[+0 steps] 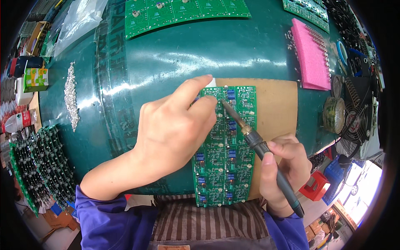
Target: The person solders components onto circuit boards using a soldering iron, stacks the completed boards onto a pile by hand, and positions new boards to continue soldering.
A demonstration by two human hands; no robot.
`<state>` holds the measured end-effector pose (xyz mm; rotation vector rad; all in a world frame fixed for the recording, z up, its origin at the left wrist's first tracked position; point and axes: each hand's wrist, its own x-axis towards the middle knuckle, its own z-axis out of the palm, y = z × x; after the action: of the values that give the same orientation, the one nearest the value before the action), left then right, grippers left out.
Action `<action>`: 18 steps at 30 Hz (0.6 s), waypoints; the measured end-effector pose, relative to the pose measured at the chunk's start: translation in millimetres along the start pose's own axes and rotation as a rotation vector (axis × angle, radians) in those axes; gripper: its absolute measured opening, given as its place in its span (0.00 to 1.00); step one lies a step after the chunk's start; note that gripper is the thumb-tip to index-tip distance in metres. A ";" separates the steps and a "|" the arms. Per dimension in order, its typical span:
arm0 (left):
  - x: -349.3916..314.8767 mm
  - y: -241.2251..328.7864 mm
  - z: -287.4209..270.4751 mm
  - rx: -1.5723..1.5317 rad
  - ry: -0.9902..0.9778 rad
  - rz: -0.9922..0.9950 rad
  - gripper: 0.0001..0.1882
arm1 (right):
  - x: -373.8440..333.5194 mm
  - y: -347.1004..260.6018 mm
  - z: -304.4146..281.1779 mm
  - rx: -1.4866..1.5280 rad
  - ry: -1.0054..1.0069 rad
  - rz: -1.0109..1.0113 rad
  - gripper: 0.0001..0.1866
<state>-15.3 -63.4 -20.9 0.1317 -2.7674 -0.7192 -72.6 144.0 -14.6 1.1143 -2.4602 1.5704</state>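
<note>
A green circuit board panel (215, 175), dotted with blue and other small parts, lies lengthwise before me, its near end reaching over the table edge by my apron. My right hand (287, 166) grips a soldering iron (260, 146), whose tip meets the board's upper part beside a blue component. Over the panel's upper left rests my left hand (179, 118), back upward, with its fingers bent and one fingertip past the top edge. Next to that fingertip a small white piece (211, 83) shows. What the left fingers hold is hidden beneath the hand.
Brown cardboard (277, 112) lies under the panel on the green mat (175, 54). A larger green board (187, 12) is at the far side. Pink foam (310, 58) with metal parts stands right; a pile of small silvery parts (71, 98) lies left. Populated boards (41, 166) stand lower left.
</note>
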 end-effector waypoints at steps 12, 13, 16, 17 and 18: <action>-1.6 -1.4 7.7 -0.134 0.103 0.017 0.10 | -1.0 -0.8 1.0 0.021 -0.015 -0.001 0.08; -1.5 -1.3 7.7 -0.132 0.104 0.015 0.10 | -1.1 -0.6 1.2 0.026 -0.011 -0.002 0.08; -0.5 0.1 6.1 -0.129 0.076 0.019 0.10 | -1.3 -0.2 0.7 0.029 -0.003 0.012 0.08; -0.6 0.7 4.8 -0.122 0.042 0.013 0.10 | -1.3 -0.4 0.3 0.029 -0.003 0.012 0.08; -0.7 1.4 3.4 -0.114 0.007 0.007 0.10 | -1.1 -0.6 0.1 0.036 -0.005 0.017 0.08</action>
<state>-15.6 -60.5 -23.3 0.1004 -2.7107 -0.8705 -71.4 144.4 -14.5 1.1068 -2.4605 1.6247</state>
